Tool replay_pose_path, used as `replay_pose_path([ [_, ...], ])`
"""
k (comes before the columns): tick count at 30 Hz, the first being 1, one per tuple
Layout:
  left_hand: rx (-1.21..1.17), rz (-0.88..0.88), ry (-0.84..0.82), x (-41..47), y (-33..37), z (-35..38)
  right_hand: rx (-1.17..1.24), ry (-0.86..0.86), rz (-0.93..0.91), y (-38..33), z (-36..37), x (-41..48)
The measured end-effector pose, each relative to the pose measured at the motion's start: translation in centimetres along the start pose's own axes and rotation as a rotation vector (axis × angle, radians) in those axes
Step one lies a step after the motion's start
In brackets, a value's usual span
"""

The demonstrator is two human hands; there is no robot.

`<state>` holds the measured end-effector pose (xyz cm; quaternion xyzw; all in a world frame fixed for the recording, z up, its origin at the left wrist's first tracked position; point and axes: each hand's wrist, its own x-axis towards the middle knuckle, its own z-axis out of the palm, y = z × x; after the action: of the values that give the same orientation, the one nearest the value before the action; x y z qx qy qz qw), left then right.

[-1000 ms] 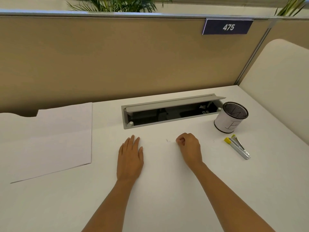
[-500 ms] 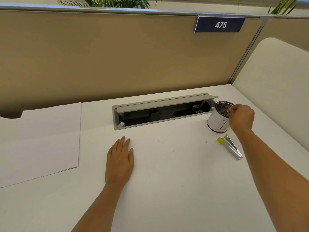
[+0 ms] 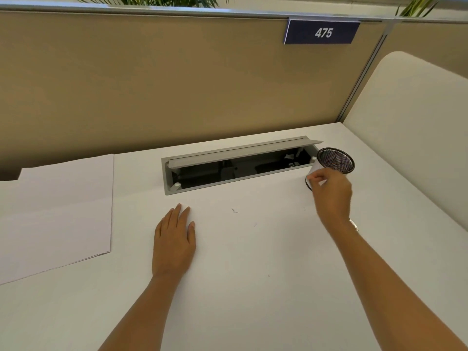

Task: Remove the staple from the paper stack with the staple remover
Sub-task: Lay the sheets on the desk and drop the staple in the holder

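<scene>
**Right hand by the mesh cup, left hand flat**

I look down at a white surface through the head camera. The left hand lies flat on it, palm down. Its fingers are straight and close together, and they hold nothing.

The right hand is up at the far right, just in front of the mesh cup. Its fingers are curled in, and the thumb and first finger meet at their tips next to the side of the cup. I see nothing between them, but something very small could hide there, so I cannot tell for sure.

The paper stack lies flat at the far left of the surface, well apart from both hands. No hand touches it.

The staple remover is almost all hidden behind the right wrist. Only a small shiny bit of it peeks out on the right side of the wrist, low on the surface.

A small bent wire bit lies on the surface between the two hands. Another tiny speck lies nearer the right hand.

Behind the hands there is a long open slot in the surface with a grey flap lifted up. The tan wall behind it has a dark sign that says 475
</scene>
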<state>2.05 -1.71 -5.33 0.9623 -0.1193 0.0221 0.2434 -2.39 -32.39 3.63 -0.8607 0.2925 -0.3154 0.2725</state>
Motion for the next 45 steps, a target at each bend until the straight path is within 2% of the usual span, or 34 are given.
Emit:
replay_pose_path([
  [6, 0.001, 0.0, 0.0, -0.1, 0.1, 0.0, -0.191, -0.184, 0.245, 2.1, 2.5, -2.2],
  [9, 0.003, 0.0, 0.003, 0.0, 0.0, 0.0, -0.272, -0.223, 0.322, 2.6, 2.8, -2.3],
  [15, 0.003, -0.008, -0.003, 0.0, 0.0, 0.1, -0.272, -0.242, 0.397, 2.9, 3.1, -2.2],
  [24, 0.004, 0.0, -0.005, -0.1, 0.1, 0.0, -0.346, -0.377, 0.253, 3.5, 3.0, -2.3],
  [28, 0.004, -0.006, -0.006, -0.1, 0.0, 0.0, -0.326, -0.447, 0.197, 2.8, 2.6, -2.7],
  [30, 0.002, -0.006, -0.007, 0.0, 0.1, 0.0, -0.263, -0.43, 0.128, 3.3, 3.0, -2.6],
  [32, 0.002, -0.003, -0.007, 0.0, 0.1, -0.1, -0.216, -0.412, 0.193, 3.9, 2.9, -2.1],
  [34, 0.005, -0.002, -0.003, 0.0, 0.1, -0.1, -0.169, -0.483, 0.309, 4.5, 2.6, -1.9],
  [40, 0.016, 0.0, 0.0, -0.1, 0.2, -0.1, -0.125, -0.326, 0.227, 5.0, 2.4, -2.6],
  [45, 0.013, -0.001, -0.002, 0.0, 0.1, -0.1, -0.188, -0.305, 0.116, 4.2, 2.5, -2.4],
])
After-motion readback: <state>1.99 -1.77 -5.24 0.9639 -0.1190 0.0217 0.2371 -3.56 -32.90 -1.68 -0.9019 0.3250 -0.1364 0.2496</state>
